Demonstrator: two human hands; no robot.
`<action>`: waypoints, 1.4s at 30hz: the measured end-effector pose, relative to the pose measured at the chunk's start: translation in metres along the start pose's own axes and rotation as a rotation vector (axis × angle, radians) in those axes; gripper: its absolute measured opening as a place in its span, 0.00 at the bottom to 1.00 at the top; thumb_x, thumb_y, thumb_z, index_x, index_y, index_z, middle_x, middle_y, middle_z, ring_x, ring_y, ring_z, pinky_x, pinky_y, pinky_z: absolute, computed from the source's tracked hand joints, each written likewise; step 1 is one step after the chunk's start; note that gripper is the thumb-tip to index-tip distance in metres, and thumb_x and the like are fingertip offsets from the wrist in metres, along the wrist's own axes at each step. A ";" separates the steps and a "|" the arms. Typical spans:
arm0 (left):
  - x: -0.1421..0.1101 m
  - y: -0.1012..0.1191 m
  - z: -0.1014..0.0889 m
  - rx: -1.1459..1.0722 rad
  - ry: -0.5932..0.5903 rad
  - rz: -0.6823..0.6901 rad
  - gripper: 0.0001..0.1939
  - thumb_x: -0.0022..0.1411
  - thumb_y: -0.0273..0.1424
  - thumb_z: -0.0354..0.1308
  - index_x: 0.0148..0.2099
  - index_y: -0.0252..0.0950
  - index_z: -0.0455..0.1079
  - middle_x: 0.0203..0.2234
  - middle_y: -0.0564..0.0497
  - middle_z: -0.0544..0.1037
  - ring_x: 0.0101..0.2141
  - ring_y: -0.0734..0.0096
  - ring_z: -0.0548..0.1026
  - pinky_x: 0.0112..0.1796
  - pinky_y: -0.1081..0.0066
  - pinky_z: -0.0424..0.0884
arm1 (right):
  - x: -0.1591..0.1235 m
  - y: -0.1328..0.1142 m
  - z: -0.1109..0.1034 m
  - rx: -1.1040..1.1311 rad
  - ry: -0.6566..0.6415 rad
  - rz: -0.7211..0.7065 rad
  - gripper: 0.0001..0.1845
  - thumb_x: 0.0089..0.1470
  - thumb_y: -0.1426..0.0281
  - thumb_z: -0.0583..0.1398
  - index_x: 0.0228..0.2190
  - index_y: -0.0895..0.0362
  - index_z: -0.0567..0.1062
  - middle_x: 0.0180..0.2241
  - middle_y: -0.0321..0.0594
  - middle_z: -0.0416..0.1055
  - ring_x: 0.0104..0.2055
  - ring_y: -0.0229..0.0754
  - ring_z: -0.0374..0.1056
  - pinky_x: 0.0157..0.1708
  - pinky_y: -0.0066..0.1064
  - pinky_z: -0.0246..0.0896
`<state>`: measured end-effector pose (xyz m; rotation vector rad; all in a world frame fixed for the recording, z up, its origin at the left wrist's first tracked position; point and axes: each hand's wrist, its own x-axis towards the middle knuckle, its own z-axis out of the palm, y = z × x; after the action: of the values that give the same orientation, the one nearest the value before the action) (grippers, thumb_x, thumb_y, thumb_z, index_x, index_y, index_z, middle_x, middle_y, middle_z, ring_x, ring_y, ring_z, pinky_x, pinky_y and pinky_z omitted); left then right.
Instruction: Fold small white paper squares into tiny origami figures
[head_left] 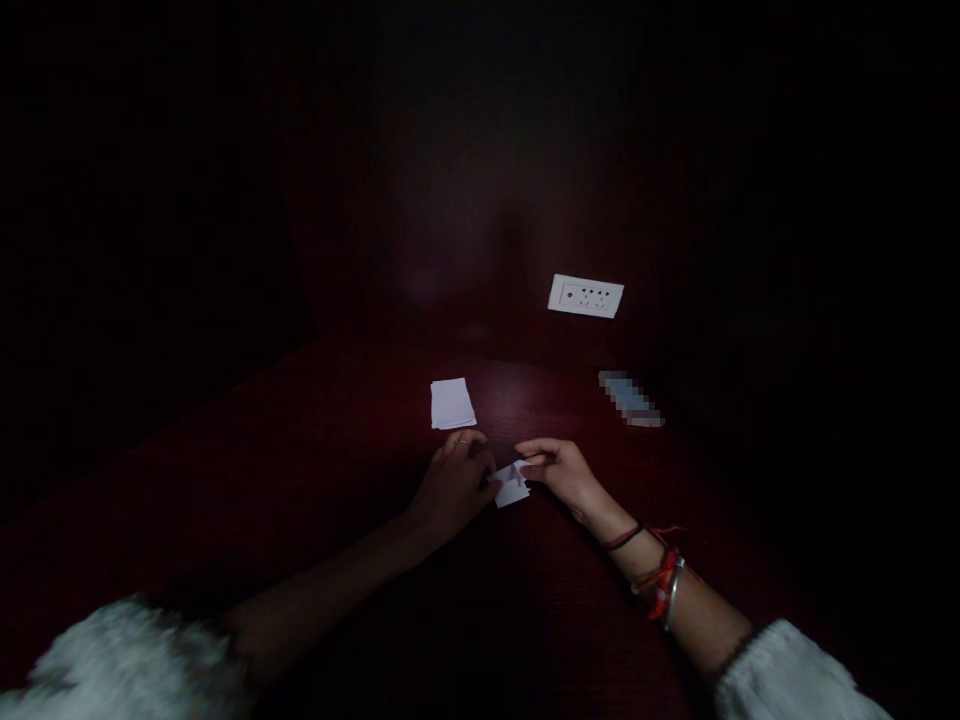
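Note:
A small piece of white paper (512, 490), with a folded, partly raised flap, lies on the dark red table (360, 400) between my hands. My left hand (454, 485) grips its left edge, thumb and fingers curled; a ring shows on one finger. On the opposite side my right hand (562, 475) pinches the raised part at the upper right, its index finger arched above. Just beyond my left hand rests a small stack of white paper sheets (452, 404), its edges slightly uneven.
A white wall socket (586, 297) is set in the dark panel behind the table. To the right, near the back, lies a flat, blurred-out rectangular object (631, 399). Bracelets (664, 585) circle my right wrist. Deep shadow hides both sides.

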<state>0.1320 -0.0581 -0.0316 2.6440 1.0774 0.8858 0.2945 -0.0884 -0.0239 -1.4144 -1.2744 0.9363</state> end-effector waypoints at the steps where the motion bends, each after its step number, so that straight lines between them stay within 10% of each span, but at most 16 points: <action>1: 0.000 0.000 0.000 -0.003 0.006 -0.002 0.05 0.48 0.30 0.55 0.30 0.37 0.64 0.41 0.50 0.59 0.45 0.59 0.56 0.41 0.61 0.58 | -0.001 -0.001 0.000 0.038 0.023 0.009 0.16 0.31 0.79 0.59 0.30 0.61 0.72 0.26 0.38 0.68 0.26 0.33 0.64 0.28 0.25 0.60; 13: 0.008 0.004 -0.007 -0.156 0.139 0.024 0.01 0.53 0.26 0.49 0.30 0.37 0.61 0.37 0.53 0.61 0.42 0.70 0.60 0.42 0.68 0.58 | 0.000 -0.003 -0.001 -0.039 0.042 -0.287 0.13 0.35 0.73 0.59 0.30 0.61 0.71 0.26 0.38 0.68 0.27 0.33 0.63 0.28 0.24 0.60; 30: 0.006 0.020 -0.019 -0.003 0.032 0.160 0.09 0.58 0.33 0.45 0.41 0.40 0.61 0.37 0.53 0.66 0.39 0.68 0.62 0.40 0.64 0.57 | -0.010 -0.017 0.004 -0.206 0.172 -0.496 0.08 0.41 0.75 0.56 0.29 0.57 0.71 0.25 0.36 0.68 0.28 0.35 0.64 0.31 0.26 0.58; 42: 0.007 0.018 -0.011 0.028 0.133 0.110 0.07 0.54 0.30 0.50 0.38 0.38 0.61 0.36 0.52 0.67 0.39 0.67 0.64 0.41 0.63 0.57 | -0.010 -0.017 0.007 -0.031 0.079 -0.466 0.08 0.43 0.72 0.57 0.30 0.58 0.70 0.27 0.37 0.69 0.29 0.35 0.65 0.30 0.26 0.60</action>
<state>0.1401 -0.0668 -0.0127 2.7236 0.9869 1.0903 0.2824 -0.0973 -0.0099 -1.0941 -1.4776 0.5413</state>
